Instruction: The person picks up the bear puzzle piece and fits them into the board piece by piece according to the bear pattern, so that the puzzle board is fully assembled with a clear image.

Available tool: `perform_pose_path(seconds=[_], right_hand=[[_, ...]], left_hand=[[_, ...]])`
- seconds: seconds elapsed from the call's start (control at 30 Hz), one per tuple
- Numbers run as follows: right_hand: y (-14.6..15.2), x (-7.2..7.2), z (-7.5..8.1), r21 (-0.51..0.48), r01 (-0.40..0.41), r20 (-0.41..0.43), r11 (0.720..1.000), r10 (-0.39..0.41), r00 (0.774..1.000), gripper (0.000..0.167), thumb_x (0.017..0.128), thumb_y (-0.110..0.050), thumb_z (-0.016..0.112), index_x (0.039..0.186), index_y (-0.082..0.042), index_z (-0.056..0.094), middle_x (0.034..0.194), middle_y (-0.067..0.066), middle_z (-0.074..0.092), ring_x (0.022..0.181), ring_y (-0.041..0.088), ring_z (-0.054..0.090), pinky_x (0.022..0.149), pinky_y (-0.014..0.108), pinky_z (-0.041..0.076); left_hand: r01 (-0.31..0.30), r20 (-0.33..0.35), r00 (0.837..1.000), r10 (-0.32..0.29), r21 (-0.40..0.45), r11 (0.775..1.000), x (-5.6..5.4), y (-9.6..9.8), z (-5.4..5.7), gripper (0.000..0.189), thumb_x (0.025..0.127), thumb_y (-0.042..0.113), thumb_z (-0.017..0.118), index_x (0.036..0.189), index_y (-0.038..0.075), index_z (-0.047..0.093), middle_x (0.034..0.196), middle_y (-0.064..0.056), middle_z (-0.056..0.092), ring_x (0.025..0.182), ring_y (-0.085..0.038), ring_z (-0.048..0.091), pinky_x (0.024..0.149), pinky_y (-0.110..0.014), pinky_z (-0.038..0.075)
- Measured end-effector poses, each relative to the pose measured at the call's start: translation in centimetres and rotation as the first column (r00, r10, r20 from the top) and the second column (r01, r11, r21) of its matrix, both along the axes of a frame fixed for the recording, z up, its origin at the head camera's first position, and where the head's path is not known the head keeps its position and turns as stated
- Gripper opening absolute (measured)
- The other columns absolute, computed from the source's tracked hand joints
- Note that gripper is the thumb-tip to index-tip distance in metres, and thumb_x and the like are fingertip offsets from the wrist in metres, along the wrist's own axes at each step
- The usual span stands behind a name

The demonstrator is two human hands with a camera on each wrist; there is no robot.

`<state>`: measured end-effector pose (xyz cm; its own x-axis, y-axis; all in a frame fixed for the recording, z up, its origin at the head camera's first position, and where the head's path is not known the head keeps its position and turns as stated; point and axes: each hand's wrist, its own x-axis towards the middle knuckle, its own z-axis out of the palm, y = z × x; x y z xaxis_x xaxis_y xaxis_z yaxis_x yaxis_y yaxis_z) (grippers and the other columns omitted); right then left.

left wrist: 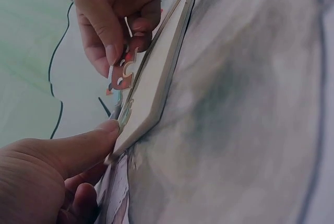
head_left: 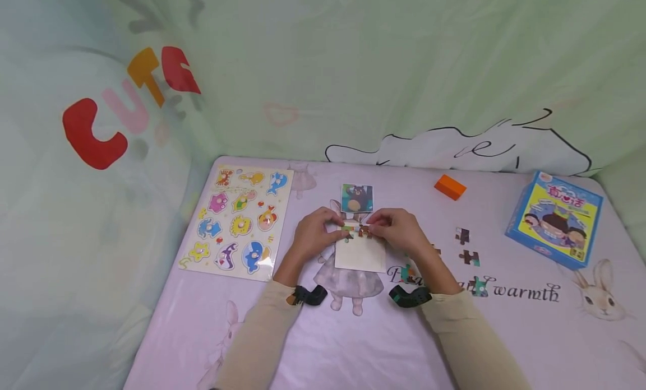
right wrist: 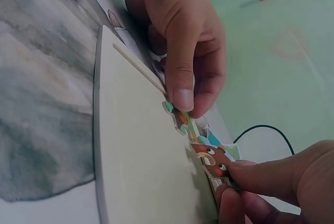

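Observation:
A pale square puzzle board [head_left: 359, 256] lies in front of me, with pieces along its far edge. My left hand [head_left: 314, 233] grips the board's far left corner, its thumb over a green-and-brown jigsaw piece [right wrist: 177, 118] lying there. My right hand [head_left: 402, 231] pinches a brown jigsaw piece with a bear's face [right wrist: 216, 162] between thumb and fingers. That piece is tilted at the board's far edge, beside the piece under the left thumb. Just beyond the board is a small bear picture card [head_left: 357, 199].
Several loose jigsaw pieces [head_left: 470, 258] lie to the right, some partly behind the right forearm. A sea-animal peg puzzle [head_left: 257, 224] is on the left. An orange block [head_left: 450, 187] and a blue game box [head_left: 555, 219] stand at the back right.

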<state>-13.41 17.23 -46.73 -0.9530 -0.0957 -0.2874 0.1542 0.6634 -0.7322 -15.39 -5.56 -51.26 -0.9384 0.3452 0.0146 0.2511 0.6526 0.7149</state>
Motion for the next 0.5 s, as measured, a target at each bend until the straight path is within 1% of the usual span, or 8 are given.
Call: perform_pose_path(seconds=[0.17,0.33,0.5], right_hand=[[-0.4,-0.1,-0.1,0.006,0.001,-0.002,1.0,-0.001,1.0,0.017,0.095,-0.017,0.072,0.108,-0.008,0.076,0.094,0.01,0.071,0.084,0.024,0.059,0.071,0.026,0.05],[-0.7,-0.1,-0.4,0.036,-0.011,-0.027,0.999,0.012,1.0,0.015,0.094,-0.016,0.072,0.105,-0.007,0.077,0.091,0.009,0.072,0.083,0.023,0.059,0.069,0.027,0.048],[-1.1,0.0,-0.5,0.068,0.002,-0.052,0.998,0.001,0.999,0.014,0.092,-0.018,0.074,0.101,-0.007,0.075,0.087,0.009,0.071,0.079,0.022,0.059,0.066,0.027,0.048]], left_hand=[[0.004,-0.008,1.0,-0.004,0.004,1.0,0.0,0.0,0.1,0.022,0.086,0.034,0.082,0.102,0.02,0.076,0.117,0.004,0.07,0.092,-0.014,0.06,0.082,-0.031,0.046],[0.004,-0.011,1.0,-0.004,0.001,1.0,0.0,0.0,0.1,0.022,0.086,0.034,0.083,0.102,0.021,0.076,0.117,0.005,0.07,0.089,-0.013,0.059,0.08,-0.03,0.046],[0.005,-0.015,1.0,-0.005,0.0,1.0,0.0,-0.1,0.1,0.022,0.086,0.035,0.082,0.102,0.021,0.076,0.117,0.005,0.07,0.088,-0.013,0.059,0.08,-0.03,0.046]])
